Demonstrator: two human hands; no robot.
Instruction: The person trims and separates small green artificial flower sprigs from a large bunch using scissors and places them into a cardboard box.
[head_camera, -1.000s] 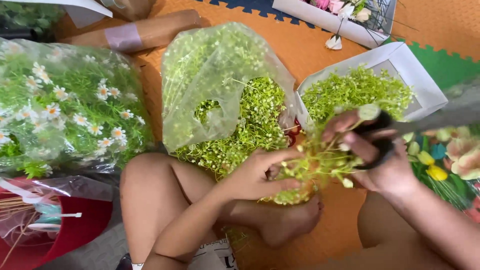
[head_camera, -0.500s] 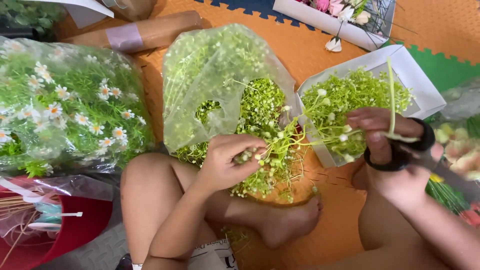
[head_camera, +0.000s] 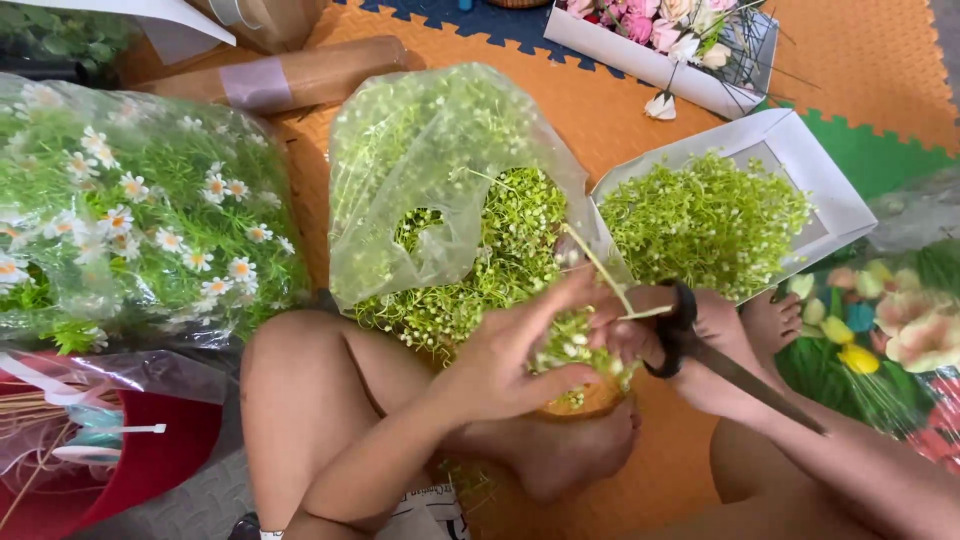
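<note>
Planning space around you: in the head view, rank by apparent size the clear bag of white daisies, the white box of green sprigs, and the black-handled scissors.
1. Clear bag of white daisies
2. White box of green sprigs
3. Black-handled scissors, in the right hand, nearer the camera yet clearly smallest.

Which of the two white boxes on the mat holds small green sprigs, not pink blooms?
The nearer white box, just above the right hand with the scissors, is heaped with green sprigs. The far box holds pink and cream flowers.

Bright, even daylight; soft shadows, slight plastic glare, mild blur at edges.
</note>
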